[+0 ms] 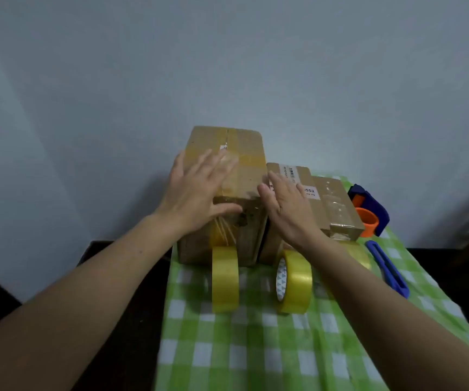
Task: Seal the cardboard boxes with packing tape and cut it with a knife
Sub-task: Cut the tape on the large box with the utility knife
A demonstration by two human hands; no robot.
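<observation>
A tall cardboard box (244,153) with yellow tape strips stands at the back of the table. My left hand (196,190) lies spread on its top and near edge, fingers apart. My right hand (286,207) is open beside the box's right side, over a lower labelled box (298,176). A third, smaller box (337,204) sits to the right. Two yellow tape rolls (225,277) (295,280) stand on edge in front of the boxes. A blue knife (388,269) lies at the right.
A green and white checked cloth (255,348) covers the table. A blue and orange tape dispenser (368,210) sits at the back right. Another yellow roll (361,253) shows partly behind my right forearm. A grey wall rises close behind the boxes.
</observation>
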